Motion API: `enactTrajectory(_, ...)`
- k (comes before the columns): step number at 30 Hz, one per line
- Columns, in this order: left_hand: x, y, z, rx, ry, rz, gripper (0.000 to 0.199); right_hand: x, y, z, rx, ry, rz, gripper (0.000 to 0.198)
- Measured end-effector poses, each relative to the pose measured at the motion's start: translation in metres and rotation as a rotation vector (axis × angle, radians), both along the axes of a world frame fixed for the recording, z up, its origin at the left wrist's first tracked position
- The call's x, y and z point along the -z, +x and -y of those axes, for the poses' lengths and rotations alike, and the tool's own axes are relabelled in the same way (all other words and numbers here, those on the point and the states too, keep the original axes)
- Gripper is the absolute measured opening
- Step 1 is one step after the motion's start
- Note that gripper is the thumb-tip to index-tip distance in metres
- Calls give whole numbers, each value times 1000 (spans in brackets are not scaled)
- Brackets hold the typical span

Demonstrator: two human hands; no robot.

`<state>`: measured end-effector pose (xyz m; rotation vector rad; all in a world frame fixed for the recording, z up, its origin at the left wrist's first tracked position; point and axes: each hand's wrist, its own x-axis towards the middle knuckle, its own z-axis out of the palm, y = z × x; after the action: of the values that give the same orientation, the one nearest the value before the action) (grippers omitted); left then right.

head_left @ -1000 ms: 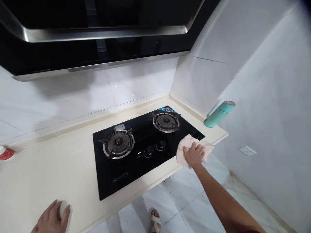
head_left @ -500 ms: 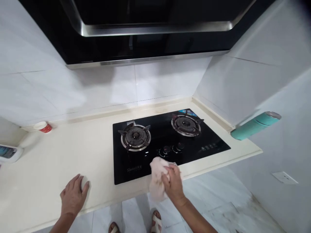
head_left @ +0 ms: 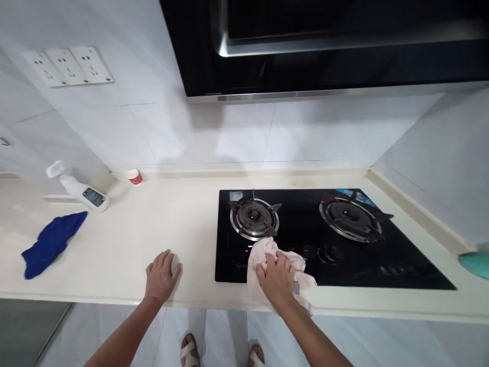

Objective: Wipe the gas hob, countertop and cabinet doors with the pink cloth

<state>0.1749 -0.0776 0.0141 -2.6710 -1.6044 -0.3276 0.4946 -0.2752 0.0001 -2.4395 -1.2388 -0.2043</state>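
My right hand (head_left: pixel 278 278) presses a pale pink cloth (head_left: pixel 258 257) onto the front of the black gas hob (head_left: pixel 385 260), with the fingers bent over it. The crumpled cloth lies just in front of the left burner (head_left: pixel 254 215) and hangs over onto the countertop's front strip. To its right are the control knobs (head_left: pixel 331 254), partly lost in the dark glass. My left hand (head_left: pixel 161 279) rests on the cream countertop (head_left: pixel 153 224) left of the hob, fingers a little apart, holding nothing.
A white spray bottle (head_left: pixel 82 191) stands at the left, with a blue cloth (head_left: pixel 53 243) lying before it. Near the wall is a small red-and-white cup (head_left: pixel 134 177). The range hood (head_left: pixel 324 66) overhangs the hob; a teal cylinder (head_left: pixel 476 264) shows at the right edge.
The view has swung left, bringing the spray bottle and blue cloth into sight. My right hand has slid the pink cloth left across the hob's front, away from the knobs. My left hand still rests.
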Motion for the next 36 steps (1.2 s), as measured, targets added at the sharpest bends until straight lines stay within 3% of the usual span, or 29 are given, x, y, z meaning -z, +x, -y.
enactTrajectory(3,-1,0,2,-1,-19,18,43,8,-33,-15,-154,44,30,36)
enactTrajectory(7,-2,-1,4,-1,-38,53,42,14,-77,-60,-308,132,15,46)
enactTrajectory(12,-1,-3,7,-1,-35,54,39,8,-118,-109,-555,57,-12,45)
enactTrajectory(18,3,-5,10,7,-51,60,38,6,-131,-131,-776,33,-15,38)
enactTrajectory(21,4,-6,12,18,-56,61,38,5,-113,-157,-756,36,-27,35)
enactTrajectory(24,8,-8,13,37,-57,59,40,6,-99,-194,-608,43,-47,39)
enactTrajectory(29,27,-15,12,61,-42,140,57,8,-123,-241,-377,10,-65,42)
enactTrajectory(33,46,-20,15,80,-9,212,69,3,-161,-239,-493,-31,-6,40)
enactTrajectory(36,57,-21,19,118,-17,296,70,3,-167,-221,-632,-60,47,37)
